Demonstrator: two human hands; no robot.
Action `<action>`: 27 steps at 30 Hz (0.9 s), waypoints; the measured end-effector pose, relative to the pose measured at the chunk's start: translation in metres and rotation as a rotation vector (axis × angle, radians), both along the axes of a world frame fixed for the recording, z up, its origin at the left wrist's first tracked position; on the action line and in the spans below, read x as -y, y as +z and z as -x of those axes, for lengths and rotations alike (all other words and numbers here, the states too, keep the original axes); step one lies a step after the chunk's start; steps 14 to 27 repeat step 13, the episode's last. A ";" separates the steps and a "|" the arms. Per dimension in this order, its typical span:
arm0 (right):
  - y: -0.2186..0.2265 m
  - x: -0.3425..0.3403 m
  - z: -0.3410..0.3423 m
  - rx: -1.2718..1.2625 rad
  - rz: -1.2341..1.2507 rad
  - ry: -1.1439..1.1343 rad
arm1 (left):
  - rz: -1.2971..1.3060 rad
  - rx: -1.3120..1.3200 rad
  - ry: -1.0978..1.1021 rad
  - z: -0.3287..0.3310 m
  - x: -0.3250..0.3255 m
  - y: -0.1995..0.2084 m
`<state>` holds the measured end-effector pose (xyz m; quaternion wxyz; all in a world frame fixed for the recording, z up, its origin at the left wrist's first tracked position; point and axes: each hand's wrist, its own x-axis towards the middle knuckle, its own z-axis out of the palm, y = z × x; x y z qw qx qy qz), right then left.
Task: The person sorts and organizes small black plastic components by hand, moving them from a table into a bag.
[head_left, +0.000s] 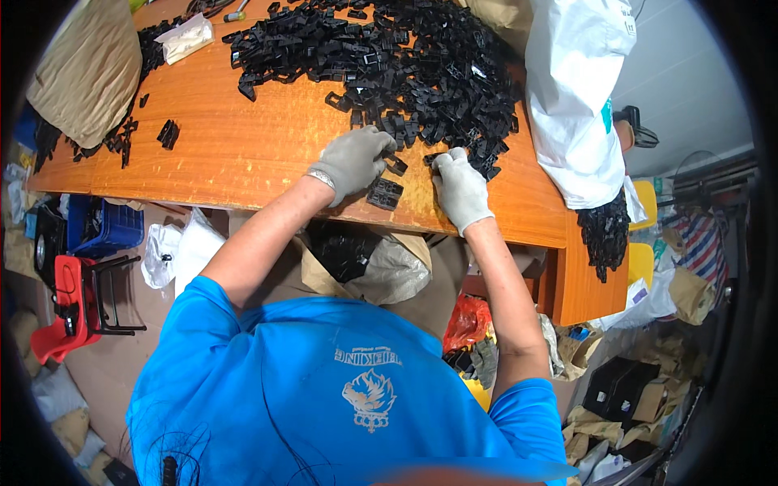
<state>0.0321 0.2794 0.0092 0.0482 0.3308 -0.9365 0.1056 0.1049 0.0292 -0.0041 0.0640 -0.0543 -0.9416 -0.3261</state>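
Note:
Both my hands wear grey-white work gloves and are at the front part of the wooden table, just before the heap of small black plastic parts point(454, 89). My left hand point(352, 162) has its fingers curled, with a black plastic clip-like part point(395, 165) at the fingertips. My right hand point(463, 188) is closed, its thumb and fingers pinching another black part point(431, 159) beside the heap's near edge. Between the hands, close to the table's front edge, lies a compact block of black parts point(384, 194) set side by side.
The wooden table point(243, 154) also bears a small black cluster point(168, 134) and a whitish packet point(185, 39). A brown paper sack point(85, 73) stands left, a tall white sack point(577, 97) right. Below are a blue crate point(105, 228), a red chair point(73, 312) and an open sack point(389, 271).

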 end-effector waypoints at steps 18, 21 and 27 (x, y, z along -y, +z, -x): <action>0.037 0.037 -0.048 0.309 0.886 0.227 | -1.175 0.336 -0.217 -0.019 -0.011 0.029; 0.037 0.037 -0.048 0.309 0.886 0.227 | -1.175 0.336 -0.217 -0.019 -0.011 0.029; 0.037 0.037 -0.048 0.309 0.886 0.227 | -1.175 0.336 -0.217 -0.019 -0.011 0.029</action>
